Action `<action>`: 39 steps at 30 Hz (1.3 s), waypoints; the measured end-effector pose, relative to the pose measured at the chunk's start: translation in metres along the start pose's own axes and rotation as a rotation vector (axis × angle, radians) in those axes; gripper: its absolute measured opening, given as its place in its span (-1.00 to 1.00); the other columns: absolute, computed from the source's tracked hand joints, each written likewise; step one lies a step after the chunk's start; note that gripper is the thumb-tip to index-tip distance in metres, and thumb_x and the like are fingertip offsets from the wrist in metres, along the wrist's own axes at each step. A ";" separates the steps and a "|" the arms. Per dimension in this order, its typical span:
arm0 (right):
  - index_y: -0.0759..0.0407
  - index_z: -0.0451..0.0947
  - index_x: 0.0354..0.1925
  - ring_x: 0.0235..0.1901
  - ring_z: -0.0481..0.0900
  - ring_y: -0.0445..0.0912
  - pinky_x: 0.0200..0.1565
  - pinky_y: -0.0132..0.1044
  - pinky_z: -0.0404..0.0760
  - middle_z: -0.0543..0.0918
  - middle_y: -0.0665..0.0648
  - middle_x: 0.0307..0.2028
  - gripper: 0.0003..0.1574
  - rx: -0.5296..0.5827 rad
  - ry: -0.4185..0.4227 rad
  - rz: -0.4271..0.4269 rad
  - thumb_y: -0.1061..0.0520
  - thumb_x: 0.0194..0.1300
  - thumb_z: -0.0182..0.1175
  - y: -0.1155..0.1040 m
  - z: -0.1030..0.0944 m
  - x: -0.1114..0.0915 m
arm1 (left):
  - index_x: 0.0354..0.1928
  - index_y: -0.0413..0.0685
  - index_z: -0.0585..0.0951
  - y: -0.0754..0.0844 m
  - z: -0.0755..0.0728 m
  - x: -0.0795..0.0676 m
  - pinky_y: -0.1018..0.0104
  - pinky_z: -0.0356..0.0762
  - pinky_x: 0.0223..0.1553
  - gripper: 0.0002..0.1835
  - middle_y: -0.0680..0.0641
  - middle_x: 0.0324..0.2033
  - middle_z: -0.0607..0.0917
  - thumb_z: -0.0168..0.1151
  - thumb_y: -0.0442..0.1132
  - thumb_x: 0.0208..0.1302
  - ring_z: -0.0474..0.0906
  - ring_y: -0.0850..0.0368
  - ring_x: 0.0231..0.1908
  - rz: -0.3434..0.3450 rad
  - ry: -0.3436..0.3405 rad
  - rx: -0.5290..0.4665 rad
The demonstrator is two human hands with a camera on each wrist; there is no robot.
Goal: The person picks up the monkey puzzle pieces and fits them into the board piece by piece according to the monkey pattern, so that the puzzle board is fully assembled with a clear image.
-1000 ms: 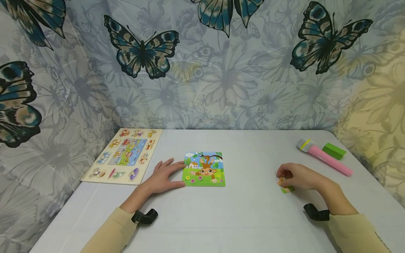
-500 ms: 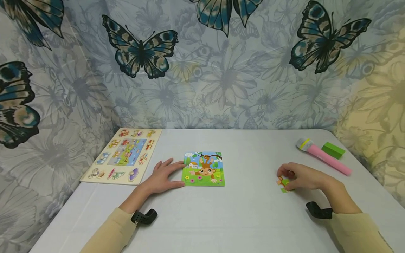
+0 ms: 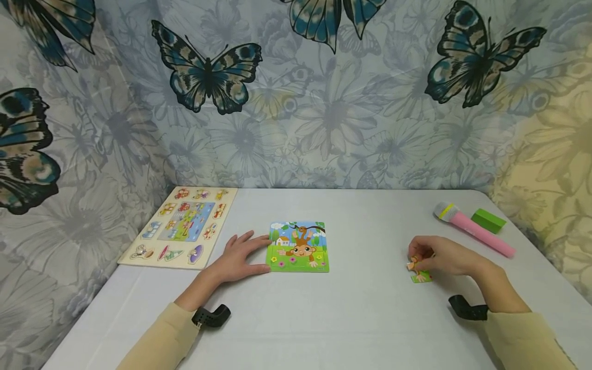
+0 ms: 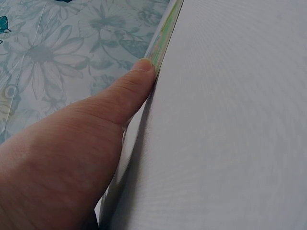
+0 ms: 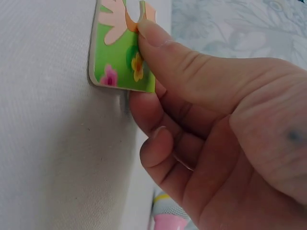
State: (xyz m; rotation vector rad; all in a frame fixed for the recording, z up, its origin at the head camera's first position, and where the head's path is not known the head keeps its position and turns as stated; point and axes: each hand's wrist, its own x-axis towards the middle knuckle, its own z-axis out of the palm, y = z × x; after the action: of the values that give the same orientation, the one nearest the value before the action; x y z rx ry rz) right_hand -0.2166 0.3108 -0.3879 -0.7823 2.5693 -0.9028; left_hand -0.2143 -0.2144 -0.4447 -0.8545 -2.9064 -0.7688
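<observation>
A square picture puzzle with a hanging monkey lies in the middle of the table. At its left edge my left hand rests with fingers spread, thumb and a fingertip touching the side. In the left wrist view the thumb meets the puzzle's thin edge. Farther right, my right hand pinches a small green puzzle piece. The right wrist view shows flowers and a pale monkey hand on this puzzle piece, the thumb over its face and the other fingers curled behind; part of it is covered.
A cream board with several small pictures lies at the left. Back right are a pink toy microphone and a green block. Patterned butterfly cloth hangs behind the white table.
The right hand has shifted slightly right, and its fingers have changed their hold on the puzzle piece, which showed more of its face half a second ago. The left hand stays put.
</observation>
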 end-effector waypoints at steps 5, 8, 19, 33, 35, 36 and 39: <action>0.18 0.49 -0.24 -0.37 0.45 -0.20 -0.34 -0.34 0.47 0.50 0.02 -0.40 -0.80 0.034 -0.005 0.000 0.20 0.31 0.37 0.002 -0.002 0.000 | 0.40 0.07 0.50 -0.001 0.001 0.001 -0.43 -0.25 0.35 -0.27 -0.01 0.43 0.40 0.36 0.21 0.25 0.02 -0.28 0.49 -0.008 -0.007 0.003; 0.20 0.48 -0.23 -0.39 0.45 -0.21 -0.34 -0.34 0.47 0.51 0.01 -0.40 -0.83 0.058 -0.003 -0.024 0.24 0.35 0.33 0.003 -0.003 0.000 | 0.40 0.08 0.49 -0.002 0.002 0.001 -0.43 -0.26 0.35 -0.27 -0.01 0.44 0.39 0.35 0.22 0.26 0.01 -0.27 0.49 -0.008 -0.009 0.001; 0.24 0.49 -0.19 -0.36 0.46 -0.16 -0.29 -0.34 0.47 0.54 0.05 -0.38 -0.87 0.095 0.040 -0.047 0.24 0.40 0.27 -0.013 0.003 0.027 | 0.40 0.07 0.50 -0.003 0.000 -0.002 -0.44 -0.25 0.35 -0.27 -0.03 0.43 0.40 0.36 0.21 0.26 0.02 -0.29 0.49 -0.009 -0.001 0.003; 0.17 0.52 -0.22 -0.35 0.48 -0.05 -0.29 -0.26 0.47 0.56 0.04 -0.39 -0.86 0.091 0.031 -0.031 0.23 0.35 0.33 -0.052 0.033 0.097 | 0.42 0.07 0.48 -0.001 -0.001 0.003 -0.42 -0.27 0.36 -0.26 -0.01 0.45 0.38 0.35 0.20 0.27 0.00 -0.28 0.50 -0.002 -0.018 0.006; 0.17 0.52 -0.23 -0.34 0.48 -0.04 -0.27 -0.24 0.47 0.55 0.04 -0.39 -0.86 0.095 0.031 -0.025 0.23 0.35 0.34 -0.060 0.037 0.106 | 0.42 0.07 0.48 -0.001 -0.001 0.002 -0.42 -0.27 0.36 -0.26 -0.02 0.45 0.38 0.35 0.20 0.27 0.00 -0.28 0.50 -0.002 -0.019 0.005; 0.17 0.52 -0.22 -0.34 0.47 -0.04 -0.27 -0.22 0.47 0.55 0.04 -0.38 -0.86 0.100 0.028 -0.031 0.22 0.35 0.33 -0.063 0.039 0.111 | 0.42 0.07 0.48 -0.001 -0.001 0.002 -0.42 -0.27 0.36 -0.26 -0.02 0.45 0.38 0.34 0.20 0.27 0.00 -0.28 0.50 -0.002 -0.019 0.005; 0.17 0.52 -0.21 -0.33 0.46 -0.04 -0.24 -0.19 0.46 0.54 0.04 -0.38 -0.86 0.106 0.026 -0.047 0.23 0.35 0.33 -0.073 0.043 0.123 | 0.42 0.07 0.47 -0.002 -0.001 0.002 -0.42 -0.28 0.36 -0.26 -0.01 0.45 0.37 0.34 0.21 0.28 0.00 -0.28 0.50 -0.001 -0.020 0.010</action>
State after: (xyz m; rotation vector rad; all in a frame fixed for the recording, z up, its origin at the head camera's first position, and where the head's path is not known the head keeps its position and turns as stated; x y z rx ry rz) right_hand -0.2677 0.1703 -0.3860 -0.8089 2.5106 -1.0611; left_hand -0.2172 -0.2149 -0.4447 -0.8646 -2.9257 -0.7499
